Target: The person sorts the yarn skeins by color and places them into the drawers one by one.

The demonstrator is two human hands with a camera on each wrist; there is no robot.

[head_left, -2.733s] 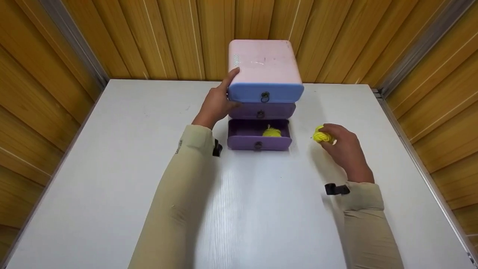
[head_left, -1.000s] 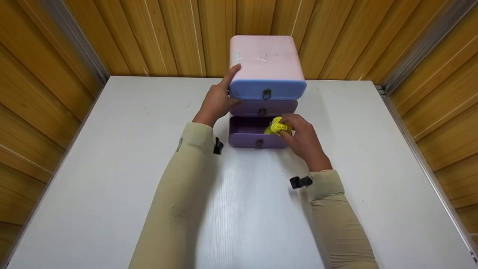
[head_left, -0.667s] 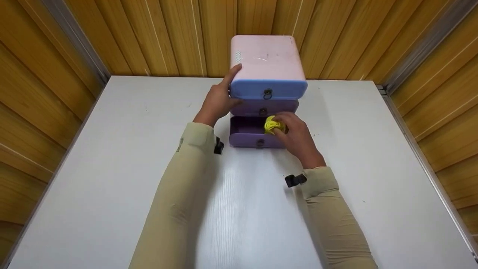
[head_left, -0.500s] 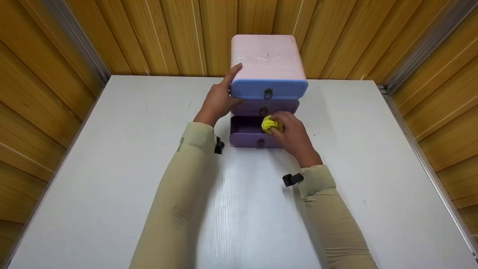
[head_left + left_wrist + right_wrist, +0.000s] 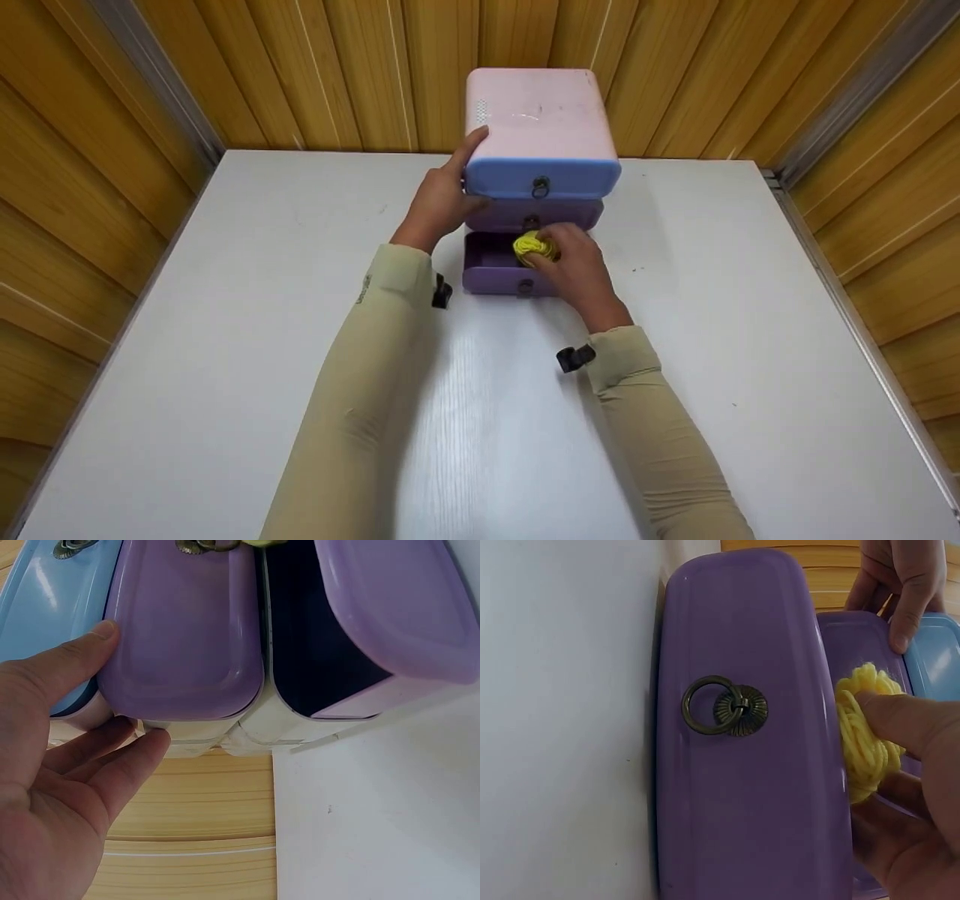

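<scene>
A small drawer cabinet with a pink top stands at the back of the table. Its blue top drawer and purple middle drawer are closed; the purple bottom drawer is pulled out. My left hand holds the cabinet's left side, thumb on the front, fingers along the side wall. My right hand pinches a yellow ball of yarn between thumb and fingers, over the bottom drawer's opening. The yellow yarn seen earlier inside this drawer is hidden behind the right hand.
A white table lies beneath, with wood-look panels behind it and at both sides. Metal ring pulls, such as the bottom drawer's ring, hang on the drawer fronts.
My right hand has carried the ball of yarn leftward from beside the cabinet to over the open bottom drawer, still drifting left lately. My left hand keeps its hold on the cabinet.
</scene>
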